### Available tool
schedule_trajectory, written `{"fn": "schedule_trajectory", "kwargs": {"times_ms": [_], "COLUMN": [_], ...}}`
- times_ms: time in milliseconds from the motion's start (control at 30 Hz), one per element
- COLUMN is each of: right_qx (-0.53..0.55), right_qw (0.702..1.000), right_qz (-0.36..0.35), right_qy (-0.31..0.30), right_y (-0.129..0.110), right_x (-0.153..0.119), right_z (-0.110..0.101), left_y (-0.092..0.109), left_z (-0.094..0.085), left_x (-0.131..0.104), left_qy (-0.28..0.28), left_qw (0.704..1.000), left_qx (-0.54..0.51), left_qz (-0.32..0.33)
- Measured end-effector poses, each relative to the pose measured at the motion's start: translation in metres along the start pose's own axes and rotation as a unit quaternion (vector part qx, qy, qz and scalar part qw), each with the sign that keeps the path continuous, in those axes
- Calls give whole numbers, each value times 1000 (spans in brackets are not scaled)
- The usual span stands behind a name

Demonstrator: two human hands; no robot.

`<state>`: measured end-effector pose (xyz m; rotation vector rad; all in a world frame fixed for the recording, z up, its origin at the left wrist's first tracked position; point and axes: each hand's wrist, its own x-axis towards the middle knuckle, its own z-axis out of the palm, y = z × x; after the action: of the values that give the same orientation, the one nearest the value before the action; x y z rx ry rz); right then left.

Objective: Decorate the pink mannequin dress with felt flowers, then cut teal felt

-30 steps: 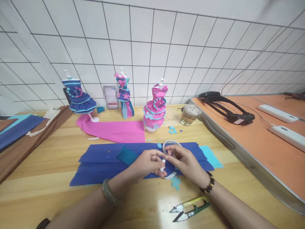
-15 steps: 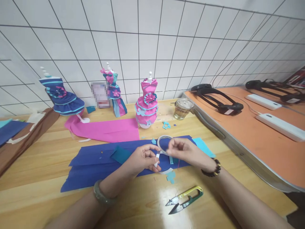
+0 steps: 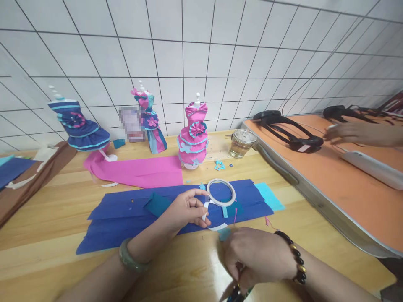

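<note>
My left hand [image 3: 192, 208] pinches the white end of a tape strip [image 3: 205, 211], just left of a tape roll [image 3: 221, 192]. The roll lies on dark blue crepe paper [image 3: 126, 218]. Lower right, my right hand [image 3: 255, 256] is closed on the handle of the thread snips [image 3: 236, 292], whose blades are partly cut off by the bottom edge. A light blue paper scrap [image 3: 224, 233] lies beside the right hand, partly covered by it. A small light blue strip [image 3: 225, 212] sits below the roll.
Three small dress forms in paper dresses, blue [image 3: 78, 123], mixed [image 3: 153, 121] and pink [image 3: 193, 136], stand at the back. Pink paper [image 3: 147, 171], a lidded cup [image 3: 242, 143] and black headsets [image 3: 289, 132] lie around. Another person's hand [image 3: 352, 133] reaches over the orange table [image 3: 340, 184].
My right hand has left the tape roll, moved down toward me and taken hold of the snips. Another person's hand has come in at the right. My left hand has hardly moved.
</note>
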<state>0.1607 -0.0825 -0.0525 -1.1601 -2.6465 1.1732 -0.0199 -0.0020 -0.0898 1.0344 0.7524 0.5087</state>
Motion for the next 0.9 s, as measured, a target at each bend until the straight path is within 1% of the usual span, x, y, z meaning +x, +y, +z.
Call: {"fn": "schedule_trajectory", "kwargs": {"times_ms": [67, 100, 133, 200, 233, 267, 300, 400, 433, 500, 700, 900], "right_qx": [83, 129, 177, 277, 322, 357, 378, 370, 354, 319, 266, 245], "right_qw": [996, 991, 982, 954, 939, 928, 921, 922, 925, 934, 948, 957], "right_qz": [-12, -5, 11, 53, 70, 80, 85, 94, 99, 108, 123, 95], "right_qy": [-15, -35, -60, -104, -99, -75, -38, 69, 92, 117, 128, 121], "right_y": [4, 6, 10, 17, 21, 24, 27, 36, 38, 41, 43, 44], "right_x": [-2, -2, -3, -2, -1, 0, 2, 2, 2, 0, -2, 4], "right_z": [-7, -11, -14, -19, -22, -24, -25, -31, -33, -37, -43, -38], "left_y": [0, 0, 0, 0, 0, 0, 0, 0, 0, 1, 1, -3], "left_z": [0, 0, 0, 0, 0, 0, 0, 1, 1, 2, 4, 5], "left_x": [0, 0, 0, 0, 0, 0, 0, 0, 0, -1, 1, 2], "left_qy": [-1, -2, -3, -4, -4, -3, -1, 2, 2, 0, -11, -25], "left_qw": [1000, 1000, 1000, 1000, 1000, 1000, 1000, 1000, 1000, 1000, 1000, 998], "left_qx": [0, -1, -1, 2, 4, 6, 8, 12, 12, 14, 18, 51], "left_qz": [1, 0, -1, -3, -5, -6, -5, -2, -1, -2, 4, 17]}}
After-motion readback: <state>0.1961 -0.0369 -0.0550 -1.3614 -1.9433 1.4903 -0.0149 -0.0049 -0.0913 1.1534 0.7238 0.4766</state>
